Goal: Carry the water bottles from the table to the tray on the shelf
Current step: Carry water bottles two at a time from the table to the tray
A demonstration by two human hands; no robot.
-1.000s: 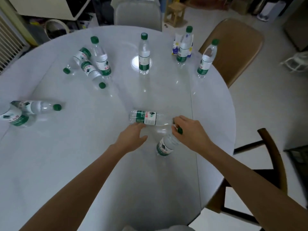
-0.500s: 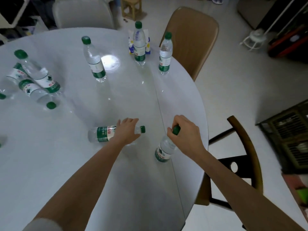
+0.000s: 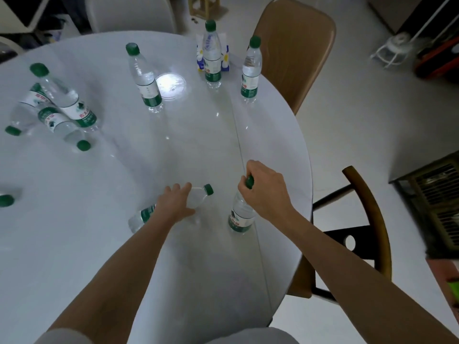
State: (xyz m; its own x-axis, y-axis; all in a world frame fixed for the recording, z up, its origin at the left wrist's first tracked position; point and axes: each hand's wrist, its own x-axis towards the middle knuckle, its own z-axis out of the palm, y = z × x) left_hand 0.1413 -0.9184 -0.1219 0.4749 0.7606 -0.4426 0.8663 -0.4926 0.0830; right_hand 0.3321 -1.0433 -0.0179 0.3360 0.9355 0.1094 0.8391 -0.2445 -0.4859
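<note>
Several clear water bottles with green caps and green labels are spread over a round white table [image 3: 99, 244]. My left hand [image 3: 173, 204] grips a lying bottle [image 3: 141, 218] around its middle, cap pointing right. My right hand [image 3: 265, 192] grips the neck and cap of an upright bottle [image 3: 239, 217] near the table's right edge. Three bottles stand at the back: one [image 3: 145, 78] by a bright reflection, one [image 3: 212, 54] in front of a small carton, one [image 3: 250, 70] at the right edge. The tray and shelf are out of sight.
At the left, one standing bottle [image 3: 65, 96] leans over two lying ones [image 3: 62, 127]. A green cap [image 3: 6, 200] shows at the far left edge. A brown chair [image 3: 293, 45] and a dark wooden chair [image 3: 365, 219] stand at the right. A blue-white carton [image 3: 226, 58] sits at the back.
The view has swung right and closer. My left hand has closed over the lying bottle, which has turned to lie at a slant. My right hand keeps its grip on the upright bottle's neck.
</note>
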